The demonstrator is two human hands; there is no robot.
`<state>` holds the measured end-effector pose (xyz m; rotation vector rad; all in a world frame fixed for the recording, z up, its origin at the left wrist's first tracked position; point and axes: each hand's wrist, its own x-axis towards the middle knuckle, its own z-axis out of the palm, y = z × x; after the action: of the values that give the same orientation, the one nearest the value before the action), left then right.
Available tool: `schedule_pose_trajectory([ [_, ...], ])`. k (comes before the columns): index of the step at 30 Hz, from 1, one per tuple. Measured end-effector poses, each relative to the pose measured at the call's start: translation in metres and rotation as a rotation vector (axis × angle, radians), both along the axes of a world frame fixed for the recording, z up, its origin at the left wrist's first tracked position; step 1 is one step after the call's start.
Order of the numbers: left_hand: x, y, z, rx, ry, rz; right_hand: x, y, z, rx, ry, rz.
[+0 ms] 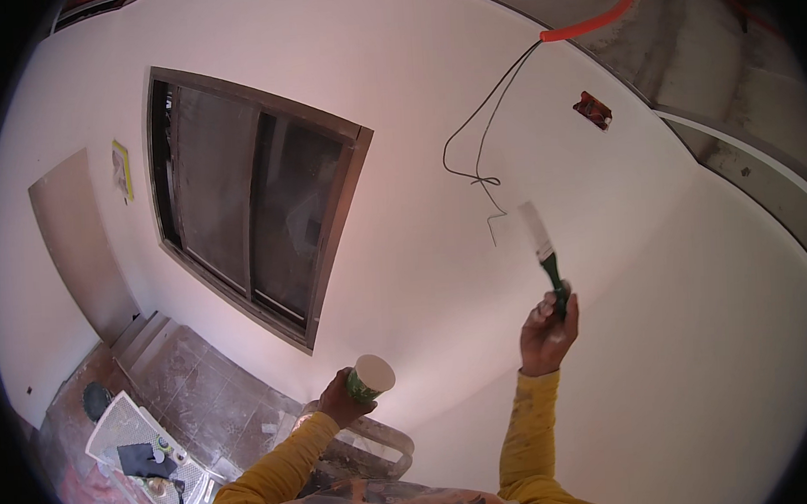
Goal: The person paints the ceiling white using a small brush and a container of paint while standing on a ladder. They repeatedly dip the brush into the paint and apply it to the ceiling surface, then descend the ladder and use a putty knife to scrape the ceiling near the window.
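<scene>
My left hand is wrapped round a green paper cup, its pale inside or contents facing up. In my right hand is a paintbrush, gripped by its dark green handle with the bristles pointing up. White smears mark the fingers of that hand. The bristles look slightly blurred and lie in front of the white wall; whether they touch it I cannot tell. Above the brush, a thin dark wire dangles from an orange conduit.
A dark-framed sliding window is set in the wall, with a door farther left. High on the right is an open electrical box. Down on the dusty tiled floor stands a white perforated chair with items on it. A metal frame is beneath my left arm.
</scene>
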<state>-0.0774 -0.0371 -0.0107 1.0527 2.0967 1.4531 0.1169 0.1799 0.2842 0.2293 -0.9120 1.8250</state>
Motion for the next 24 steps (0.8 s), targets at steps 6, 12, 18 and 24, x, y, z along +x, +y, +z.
schedule_pose_trajectory([
  [6, 0.005, 0.001, 0.004, -0.093, 0.037, 0.099, -0.07, 0.074, 0.183, 0.556, -0.219, -0.697],
  [12, 0.002, -0.003, 0.015, -0.081, 0.0, 0.125, -0.175, 0.107, 0.26, 0.658, -0.331, -0.626],
  [18, 0.0, -0.004, 0.012, -0.032, 0.014, 0.138, -0.246, 0.1, 0.284, 0.665, -0.343, -0.601],
  [24, 0.0, -0.004, 0.012, -0.049, 0.013, 0.154, -0.231, 0.104, 0.285, 0.6, -0.362, -0.763],
])
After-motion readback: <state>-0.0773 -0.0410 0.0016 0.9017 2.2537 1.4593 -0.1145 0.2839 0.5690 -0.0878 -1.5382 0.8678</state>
